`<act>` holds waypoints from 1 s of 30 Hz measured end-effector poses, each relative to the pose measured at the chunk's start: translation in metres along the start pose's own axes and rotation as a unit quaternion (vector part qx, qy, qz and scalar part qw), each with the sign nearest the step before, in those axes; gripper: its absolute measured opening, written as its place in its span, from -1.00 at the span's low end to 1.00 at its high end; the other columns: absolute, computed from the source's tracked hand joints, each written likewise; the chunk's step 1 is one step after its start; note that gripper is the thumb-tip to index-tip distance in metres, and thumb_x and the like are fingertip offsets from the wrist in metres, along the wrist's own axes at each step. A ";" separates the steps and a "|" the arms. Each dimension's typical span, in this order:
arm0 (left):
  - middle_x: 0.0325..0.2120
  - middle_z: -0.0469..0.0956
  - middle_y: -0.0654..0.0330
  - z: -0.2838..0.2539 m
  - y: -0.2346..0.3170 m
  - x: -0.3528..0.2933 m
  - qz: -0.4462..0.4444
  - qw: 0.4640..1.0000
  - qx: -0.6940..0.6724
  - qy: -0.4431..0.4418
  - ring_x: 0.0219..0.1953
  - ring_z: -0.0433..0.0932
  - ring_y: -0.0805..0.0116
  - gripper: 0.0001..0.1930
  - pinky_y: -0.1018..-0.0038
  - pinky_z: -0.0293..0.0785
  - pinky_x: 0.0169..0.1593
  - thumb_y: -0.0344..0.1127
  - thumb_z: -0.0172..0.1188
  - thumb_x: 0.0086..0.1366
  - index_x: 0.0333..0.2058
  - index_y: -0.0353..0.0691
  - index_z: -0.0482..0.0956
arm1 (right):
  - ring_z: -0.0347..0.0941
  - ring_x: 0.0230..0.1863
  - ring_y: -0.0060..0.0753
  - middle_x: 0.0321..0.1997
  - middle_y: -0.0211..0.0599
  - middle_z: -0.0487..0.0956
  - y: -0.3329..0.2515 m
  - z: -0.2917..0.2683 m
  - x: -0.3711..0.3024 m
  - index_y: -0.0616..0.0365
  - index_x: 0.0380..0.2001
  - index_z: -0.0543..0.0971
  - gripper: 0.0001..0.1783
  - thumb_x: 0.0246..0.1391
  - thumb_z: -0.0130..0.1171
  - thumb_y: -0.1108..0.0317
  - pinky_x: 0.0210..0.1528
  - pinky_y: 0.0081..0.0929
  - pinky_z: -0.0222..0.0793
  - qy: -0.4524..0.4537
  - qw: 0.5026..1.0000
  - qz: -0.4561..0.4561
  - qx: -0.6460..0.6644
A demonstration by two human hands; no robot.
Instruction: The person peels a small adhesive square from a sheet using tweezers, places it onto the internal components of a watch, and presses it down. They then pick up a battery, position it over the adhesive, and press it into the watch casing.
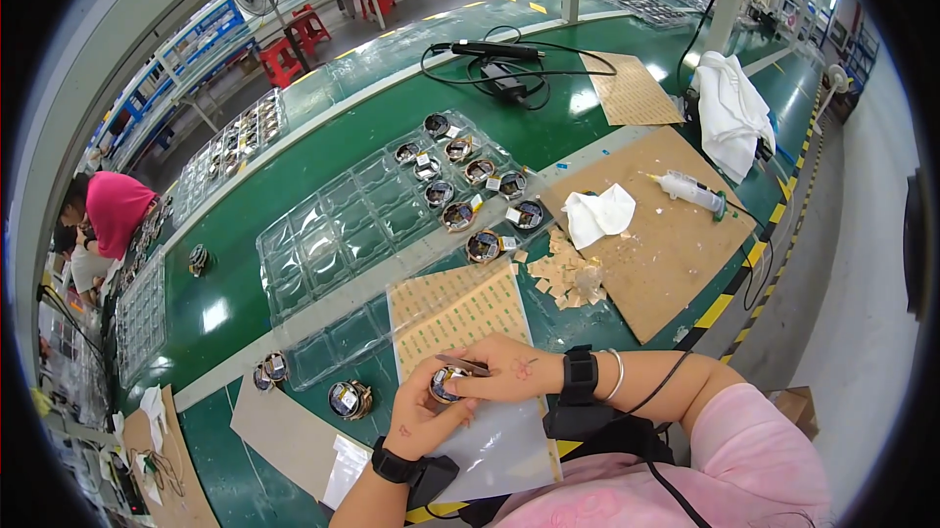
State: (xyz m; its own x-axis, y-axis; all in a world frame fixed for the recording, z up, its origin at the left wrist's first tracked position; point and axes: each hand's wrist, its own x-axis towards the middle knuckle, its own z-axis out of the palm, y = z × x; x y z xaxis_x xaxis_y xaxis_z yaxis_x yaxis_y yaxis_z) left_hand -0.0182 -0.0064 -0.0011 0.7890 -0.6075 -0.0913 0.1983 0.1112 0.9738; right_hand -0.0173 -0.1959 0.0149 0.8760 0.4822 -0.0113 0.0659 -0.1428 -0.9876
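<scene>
From my head, a wide fisheye camera looks down and forward, with my left hand [419,422] and right hand [509,368] near it and the green bench [230,264] stretching away toward the red stools [309,29].

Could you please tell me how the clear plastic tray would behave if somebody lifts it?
The clear plastic tray would probably flex, since its walls look thin and see-through. It may dip toward the picture's right, where the round parts are gathered. Its glossy reflections suggest a smooth, perhaps slippery surface.
</scene>
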 end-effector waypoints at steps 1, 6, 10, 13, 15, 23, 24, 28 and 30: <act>-0.18 0.50 0.19 0.001 0.000 0.000 -0.002 1.000 -0.001 0.005 -0.33 0.52 0.51 -0.40 0.61 0.50 -0.39 -0.68 0.18 0.11 0.15 -0.29 0.27 | 0.47 -0.55 -0.50 -0.58 -0.31 0.57 -0.001 0.000 0.000 0.16 -0.20 0.58 -0.66 0.11 0.12 0.13 -0.46 -0.52 0.32 0.005 1.000 0.006 -0.013; -0.16 0.48 0.18 0.001 0.002 0.000 -0.011 1.000 0.003 0.011 -0.32 0.52 0.51 -0.40 0.61 0.51 -0.39 -0.69 0.17 0.11 0.15 -0.28 0.28 | 0.46 -0.57 -0.42 -0.59 -0.27 0.55 0.004 0.000 0.001 0.12 -0.15 0.56 -0.65 0.09 0.11 0.13 -0.47 -0.46 0.31 0.008 0.999 0.000 -0.049; -0.13 0.46 0.17 -0.003 -0.003 0.000 -0.002 1.000 -0.001 -0.004 -0.31 0.51 0.50 -0.39 0.61 0.51 -0.39 -0.69 0.16 0.11 0.16 -0.27 0.28 | 0.45 -0.57 -0.41 -0.59 -0.26 0.55 0.006 0.002 0.002 0.15 -0.21 0.58 -0.67 0.10 0.11 0.13 -0.47 -0.46 0.30 0.010 0.999 0.003 -0.045; -0.12 0.46 0.17 -0.002 -0.001 0.002 -0.005 1.000 -0.001 -0.001 -0.30 0.51 0.50 -0.38 0.61 0.51 -0.39 -0.69 0.17 0.11 0.17 -0.26 0.27 | 0.37 -0.60 -0.51 -0.64 -0.30 0.50 0.010 0.003 0.002 0.23 -0.29 0.58 -0.67 0.13 0.12 0.15 -0.53 -0.49 0.21 0.019 0.999 -0.006 -0.034; -0.12 0.46 0.17 -0.002 0.000 0.002 -0.007 1.000 0.000 0.000 -0.30 0.51 0.50 -0.38 0.61 0.50 -0.40 -0.69 0.17 0.11 0.18 -0.25 0.27 | 0.33 -0.62 -0.57 -0.67 -0.32 0.47 0.010 0.003 0.003 0.28 -0.32 0.58 -0.66 0.15 0.12 0.15 -0.56 -0.51 0.17 0.024 0.999 -0.011 -0.029; -0.13 0.46 0.19 -0.001 0.003 0.001 -0.015 1.000 -0.012 0.000 -0.29 0.51 0.50 -0.38 0.62 0.49 -0.42 -0.66 0.17 0.13 0.19 -0.24 0.26 | 0.37 -0.62 -0.46 -0.66 -0.30 0.48 0.010 0.002 0.003 0.23 -0.42 0.58 -0.67 0.10 0.10 0.14 -0.53 -0.44 0.22 0.005 1.000 0.011 -0.006; -0.13 0.46 0.20 -0.001 0.003 0.001 -0.014 1.000 -0.017 -0.004 -0.29 0.51 0.50 -0.38 0.62 0.49 -0.42 -0.66 0.17 0.13 0.19 -0.24 0.26 | 0.37 -0.62 -0.46 -0.66 -0.30 0.48 0.010 0.002 0.003 0.23 -0.42 0.58 -0.67 0.10 0.10 0.14 -0.53 -0.44 0.21 0.006 1.000 0.015 0.010; -0.15 0.47 0.18 0.000 0.006 -0.001 -0.013 1.000 -0.025 0.001 -0.32 0.51 0.49 -0.37 0.60 0.49 -0.41 -0.67 0.16 0.13 0.19 -0.25 0.24 | 0.37 -0.62 -0.47 -0.67 -0.32 0.48 0.009 0.004 0.004 0.25 -0.43 0.57 -0.68 0.11 0.08 0.17 -0.53 -0.46 0.23 0.003 1.000 0.013 0.023; -0.21 0.50 0.14 0.001 0.003 -0.001 -0.022 0.999 -0.028 0.013 -0.39 0.50 0.47 -0.36 0.56 0.50 -0.40 -0.68 0.17 0.12 0.19 -0.28 0.21 | 0.39 -0.61 -0.49 -0.66 -0.33 0.49 0.009 0.004 0.004 0.27 -0.43 0.57 -0.69 0.11 0.08 0.20 -0.51 -0.48 0.26 0.006 1.000 0.004 -0.014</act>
State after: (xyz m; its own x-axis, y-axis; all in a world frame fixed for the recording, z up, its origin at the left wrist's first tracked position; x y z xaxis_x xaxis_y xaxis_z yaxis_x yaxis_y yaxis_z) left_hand -0.0190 -0.0056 0.0023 0.7936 -0.5921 -0.1399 0.2645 0.1287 0.9558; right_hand -0.0147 -0.1917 0.0051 0.8822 0.4706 -0.0166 0.0726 -0.1709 -0.9826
